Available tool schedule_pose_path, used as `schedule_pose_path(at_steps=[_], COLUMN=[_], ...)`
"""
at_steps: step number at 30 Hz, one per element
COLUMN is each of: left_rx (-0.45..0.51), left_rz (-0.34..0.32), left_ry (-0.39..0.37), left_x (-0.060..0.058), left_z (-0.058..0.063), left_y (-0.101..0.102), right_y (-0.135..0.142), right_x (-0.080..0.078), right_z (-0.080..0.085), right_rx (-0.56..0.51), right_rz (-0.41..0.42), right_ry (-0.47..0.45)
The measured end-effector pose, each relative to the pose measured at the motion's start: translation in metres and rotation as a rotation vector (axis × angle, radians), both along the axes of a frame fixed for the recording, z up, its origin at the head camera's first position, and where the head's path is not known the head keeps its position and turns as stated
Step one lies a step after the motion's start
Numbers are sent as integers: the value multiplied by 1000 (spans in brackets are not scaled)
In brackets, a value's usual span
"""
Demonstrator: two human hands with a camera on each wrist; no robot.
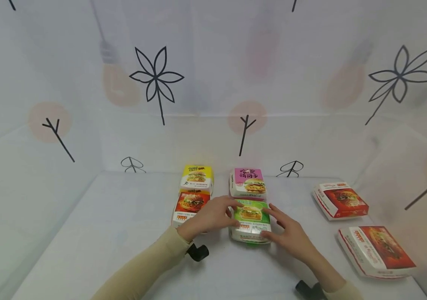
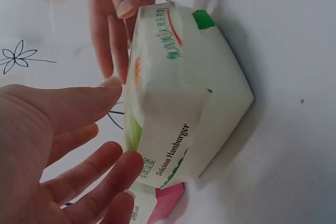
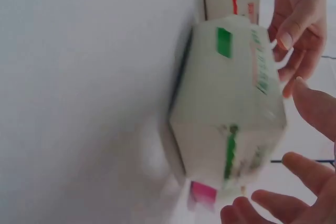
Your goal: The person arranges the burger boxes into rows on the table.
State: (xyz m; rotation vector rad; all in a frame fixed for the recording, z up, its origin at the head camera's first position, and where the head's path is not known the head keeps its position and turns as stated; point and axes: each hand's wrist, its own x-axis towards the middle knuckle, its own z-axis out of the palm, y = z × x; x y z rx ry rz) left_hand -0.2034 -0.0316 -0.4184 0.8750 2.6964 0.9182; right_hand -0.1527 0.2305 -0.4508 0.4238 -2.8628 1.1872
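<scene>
A green-topped hamburger box [image 1: 250, 227] lies flat on the white-covered table, in the front of the middle column. My left hand [image 1: 215, 214] is at its left edge, fingertips over the top and thumb near the front corner. On the other side my right hand [image 1: 292, 235] has its thumb and fingers spread along the right edge. In the left wrist view the box's white side [image 2: 173, 98] reads "Delicious Hamburger", and my left fingers lie loose against its upper rim. The right wrist view has my right fingertips [image 3: 302, 166] beside the box's upper edge.
Directly behind stands a purple-topped box [image 1: 249, 183]. To the left are a yellow-topped box [image 1: 196, 177] and a red-topped box [image 1: 191, 204], partly behind my left hand. Two red-and-white boxes, one farther back [image 1: 341, 201] and one nearer [image 1: 376, 252], lie by the right edge.
</scene>
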Motion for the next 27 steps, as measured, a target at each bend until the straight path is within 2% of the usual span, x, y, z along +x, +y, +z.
schedule_pose_path(at_steps=[2, 5, 9, 14, 18, 22, 27], left_rx=[-12, -25, -48, -81, -98, -103, -103], left_rz=[2, 12, 10, 5, 3, -8, -12], left_ry=[12, -11, -31, 5, 21, 38, 43], left_x=[0, 0, 1, 2, 4, 4, 3], left_z=[0, 0, -1, 0, 1, 0, -2], left_y=[1, 3, 6, 9, 10, 11, 11], right_y=[6, 21, 48, 92, 128, 161, 191], right_x=[-1, -5, -11, -17, -27, -39, -51], right_z=[5, 17, 39, 64, 77, 85, 85], right_rx=[-8, -18, 12, 56, 25, -2, 81], right_rz=[-6, -36, -115, -225, -285, -305, -312], right_ry=[35, 67, 73, 103, 24, -91, -101])
